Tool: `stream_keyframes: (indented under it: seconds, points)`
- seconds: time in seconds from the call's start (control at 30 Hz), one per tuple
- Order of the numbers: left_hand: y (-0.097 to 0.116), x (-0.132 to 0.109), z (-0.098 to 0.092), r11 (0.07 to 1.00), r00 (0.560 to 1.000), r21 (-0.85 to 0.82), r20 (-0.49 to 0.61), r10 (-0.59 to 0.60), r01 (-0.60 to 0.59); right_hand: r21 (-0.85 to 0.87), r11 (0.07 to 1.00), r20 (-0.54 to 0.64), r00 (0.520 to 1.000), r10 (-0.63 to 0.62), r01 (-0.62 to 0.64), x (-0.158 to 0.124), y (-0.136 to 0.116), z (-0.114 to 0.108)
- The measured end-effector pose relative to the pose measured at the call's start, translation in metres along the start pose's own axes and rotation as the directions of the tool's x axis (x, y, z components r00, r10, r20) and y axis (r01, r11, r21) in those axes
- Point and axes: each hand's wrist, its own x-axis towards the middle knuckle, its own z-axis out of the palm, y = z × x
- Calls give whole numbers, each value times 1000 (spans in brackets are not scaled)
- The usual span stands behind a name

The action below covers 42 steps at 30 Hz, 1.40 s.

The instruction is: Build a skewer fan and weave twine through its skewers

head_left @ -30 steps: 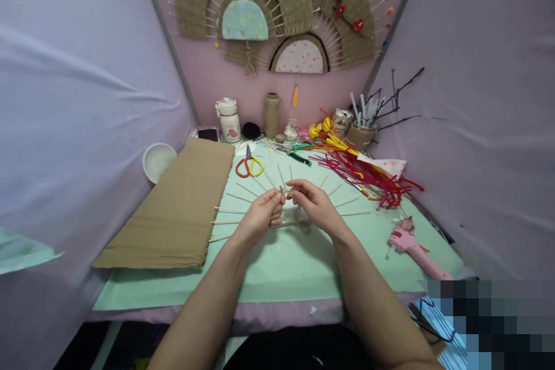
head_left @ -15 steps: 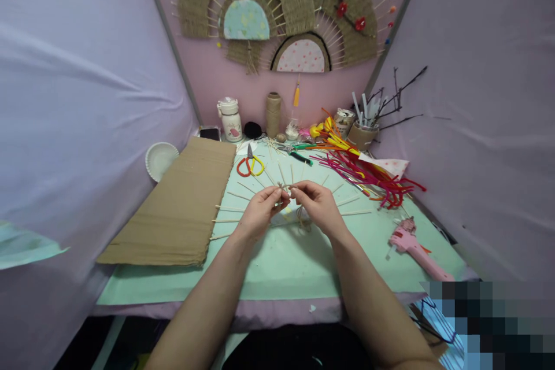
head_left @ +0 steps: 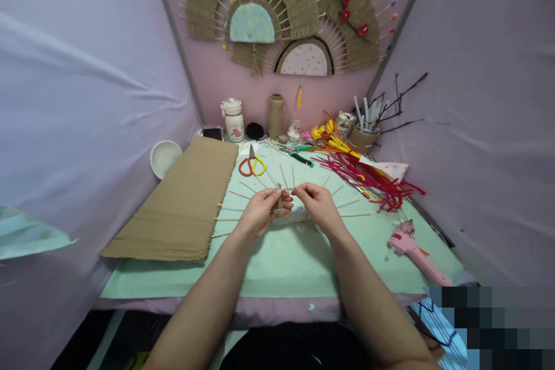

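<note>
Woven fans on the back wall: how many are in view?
2: a blue-centred fan on the left; a pink-centred fan just right of it, overlapping. No others show.

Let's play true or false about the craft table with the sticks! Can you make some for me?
The left hand and right hand pinch string over the fanned sticks. True.
The pink glue gun lies left of the hands. False: it lies to their right.
The scissors have red and yellow handles. True.
The cardboard sheet stands upright. False: it lies flat, left of the sticks.
</note>
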Motion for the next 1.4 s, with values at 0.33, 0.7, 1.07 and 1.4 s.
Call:
stream_keyframes:
  seconds: [0.33,0.7,1.07,1.4]
  points:
    - [5,2,-2,982,995,-177,-95,42,-59,-89,995,110,993,-35,45,-2,-4,-4]
    - [-4,-1,0,984,995,155,36,-91,84,-407,844,234,933,-274,350,-3,4,-2]
    - [-7,-1,2,951,999,309,49,-12,-4,-500,732,286,886,-365,463,-4,4,0]
    - [-4,-2,2,954,992,300,123,-41,2,-519,740,236,903,-359,429,-3,3,-3]
